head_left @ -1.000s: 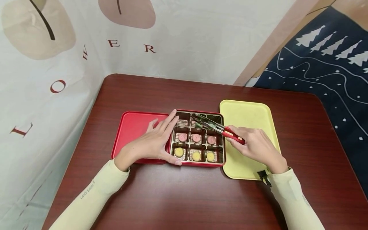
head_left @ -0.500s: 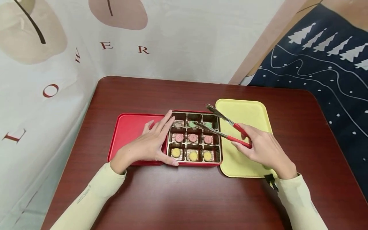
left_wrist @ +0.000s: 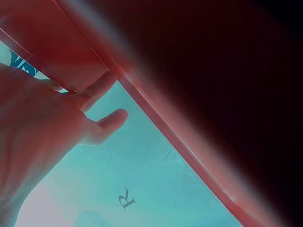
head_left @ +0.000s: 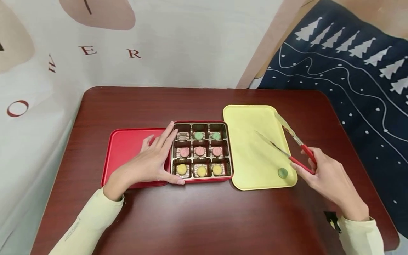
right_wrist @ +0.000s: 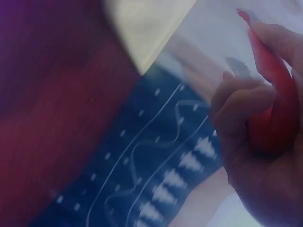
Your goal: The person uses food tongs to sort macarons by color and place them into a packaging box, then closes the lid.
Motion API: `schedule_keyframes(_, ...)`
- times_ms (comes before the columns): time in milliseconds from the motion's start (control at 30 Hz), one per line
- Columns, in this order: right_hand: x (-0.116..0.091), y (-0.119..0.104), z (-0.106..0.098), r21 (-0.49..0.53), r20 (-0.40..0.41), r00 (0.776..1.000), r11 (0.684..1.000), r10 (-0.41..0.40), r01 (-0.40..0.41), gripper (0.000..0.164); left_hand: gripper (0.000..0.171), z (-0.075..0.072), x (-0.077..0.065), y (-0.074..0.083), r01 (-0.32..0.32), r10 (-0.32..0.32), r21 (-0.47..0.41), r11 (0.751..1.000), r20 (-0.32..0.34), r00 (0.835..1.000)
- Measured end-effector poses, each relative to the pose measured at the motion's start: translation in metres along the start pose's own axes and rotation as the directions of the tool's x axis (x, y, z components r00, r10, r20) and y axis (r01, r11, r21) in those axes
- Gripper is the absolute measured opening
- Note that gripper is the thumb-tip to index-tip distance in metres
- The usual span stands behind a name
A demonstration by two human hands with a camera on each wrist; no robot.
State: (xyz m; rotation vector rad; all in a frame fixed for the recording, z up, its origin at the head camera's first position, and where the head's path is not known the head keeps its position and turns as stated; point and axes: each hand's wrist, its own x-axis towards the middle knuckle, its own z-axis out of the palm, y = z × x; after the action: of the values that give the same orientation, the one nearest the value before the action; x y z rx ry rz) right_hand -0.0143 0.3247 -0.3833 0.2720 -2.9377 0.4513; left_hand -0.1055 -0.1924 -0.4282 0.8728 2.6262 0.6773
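Note:
My left hand [head_left: 145,166] spans the left side of a red box [head_left: 207,180], fingers extended at its back corner and thumb along the front corner. Gold-edged compartments inside hold round sweets: two green [head_left: 198,135] at the back, three pink [head_left: 199,151] across the middle, three yellow [head_left: 201,171] in front. To the right, my right hand [head_left: 333,182] holds red-handled tongs [head_left: 307,153], their arms spread wide over the yellow tray's right side. A single green sweet [head_left: 282,173] lies on that tray near the tong handle. The right wrist view shows fingers wrapped around the red handle [right_wrist: 274,113].
The yellow tray [head_left: 251,152] sits against the box's right side. A flat red lid [head_left: 127,147] lies to its left, partly under the left hand. The brown table [head_left: 197,219] meets a white cloth backdrop [head_left: 188,46] and a dark blue one [head_left: 322,81].
The tongs have moved right from the box to the tray, their arms spreading apart. The green sweet on the tray has come into view. My left hand stays at the box while the view turns right.

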Motion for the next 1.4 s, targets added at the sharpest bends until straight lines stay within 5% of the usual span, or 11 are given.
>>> schedule_keyframes(300, -0.043, 0.021, -0.013, -0.047, 0.073, 0.996, 0.998, 0.056, -0.052, 0.049, 0.159, -0.001, -0.003, -0.002, 0.011, -0.011, -0.003, 1.0, -0.005, 1.0)
schedule_keyframes(700, -0.093, 0.022, -0.013, -0.093, 0.117, 0.986, 0.99, 0.118, -0.107, 0.051, 0.16, 0.001, 0.004, -0.002, -0.013, 0.013, 0.01, 1.0, 0.0, 1.0)
schedule_keyframes(1033, -0.112, 0.018, -0.008, -0.102, 0.199, 0.962, 0.98, 0.188, -0.17, 0.05, 0.159, 0.0, 0.003, -0.002, -0.003, 0.003, -0.004, 1.0, 0.004, 1.0)
schedule_keyframes(1400, -0.118, 0.012, -0.005, -0.094, 0.183, 0.964, 0.979, 0.194, -0.18, 0.044, 0.161, 0.0, 0.003, -0.002, 0.0, 0.0, -0.004, 1.0, 0.007, 1.0)
